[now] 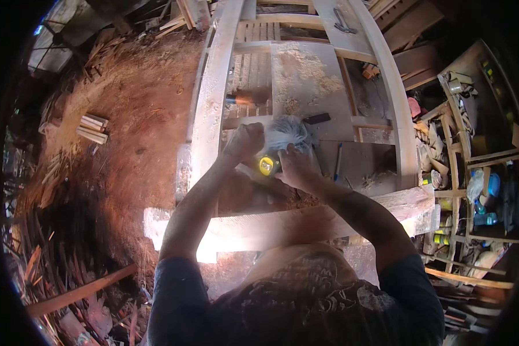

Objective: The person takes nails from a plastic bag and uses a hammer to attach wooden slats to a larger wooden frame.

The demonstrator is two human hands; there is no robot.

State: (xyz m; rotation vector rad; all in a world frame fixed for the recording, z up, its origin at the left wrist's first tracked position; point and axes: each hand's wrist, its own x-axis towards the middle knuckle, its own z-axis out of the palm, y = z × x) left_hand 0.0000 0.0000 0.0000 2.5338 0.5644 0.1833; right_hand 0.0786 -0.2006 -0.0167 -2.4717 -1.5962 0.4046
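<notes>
My left hand (pixel 245 142) is closed in a fist over the wooden frame; what its fingers hold, if anything, is hidden. Beside it, a crumpled clear plastic bag (pixel 286 131) rests on the boards. The fingers of my right hand (pixel 297 168) are bent and pinch the near side of this bag. Between my hands sits a round yellow tape measure (pixel 266 166), close to my right thumb; whether the thumb touches it I cannot tell. Just beyond the bag lies a small dark block (pixel 317 118). A blue pen-like stick (pixel 338 160) is right of my right hand.
Long pale beams (pixel 212 98) form the frame around the sawdust-strewn boards (pixel 308 75). A hammer (pixel 345 22) lies at the far right, an orange-and-black object (pixel 239 99) at the left. A thick plank (pixel 305 222) crosses before me. Cluttered shelves (pixel 467 155) stand right; wood blocks (pixel 92 128) lie left.
</notes>
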